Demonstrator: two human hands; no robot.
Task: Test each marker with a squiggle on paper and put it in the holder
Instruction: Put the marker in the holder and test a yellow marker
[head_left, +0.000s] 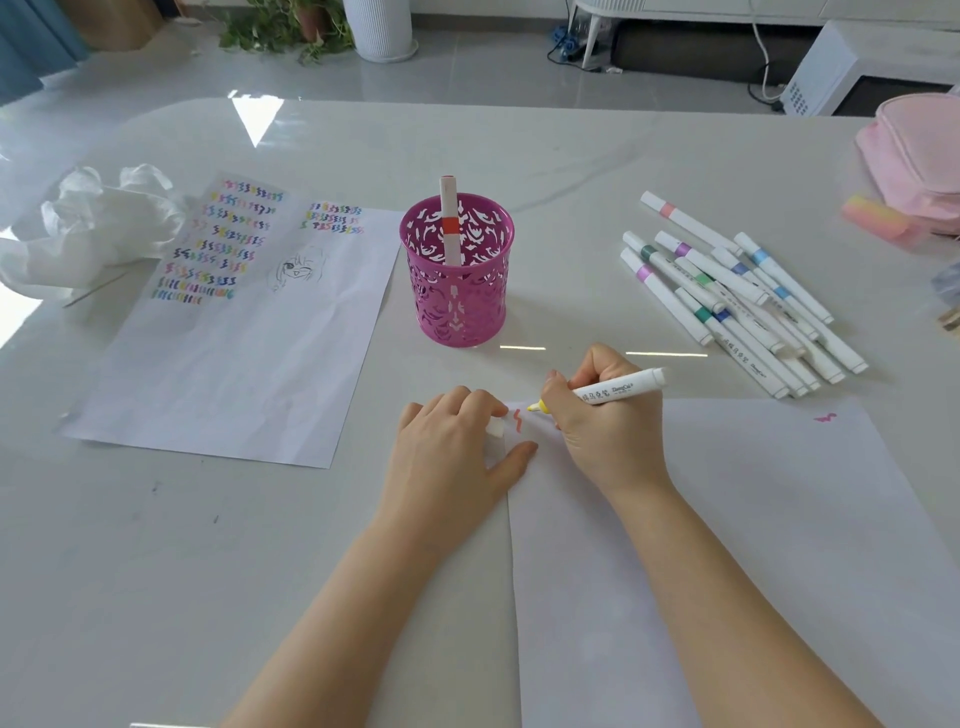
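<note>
Right hand (605, 421): fingers and thumb wrapped tight round a white marker (621, 389) in a writing grip.
Marker tip: yellow, pointing left, right at the top-left corner of the paper (727, 519). Can't tell if it's actually touching.
Left hand (452, 447): lying on the paper's left edge, thumb flat on the sheet. The fingers are curled over a small white piece (496, 428), looks like the cap.
Squiggles: a red squiggle (517, 422) sits between the two hands.
Holder (457, 270): pink cut-out cup just beyond the hands. One red-banded marker (448, 223) stands in it.
Marker pile (737, 291): loose heap on the table, to the right of the holder.
Old sheet (234, 322): left of the holder, covered in rows of coloured squiggles.
</note>
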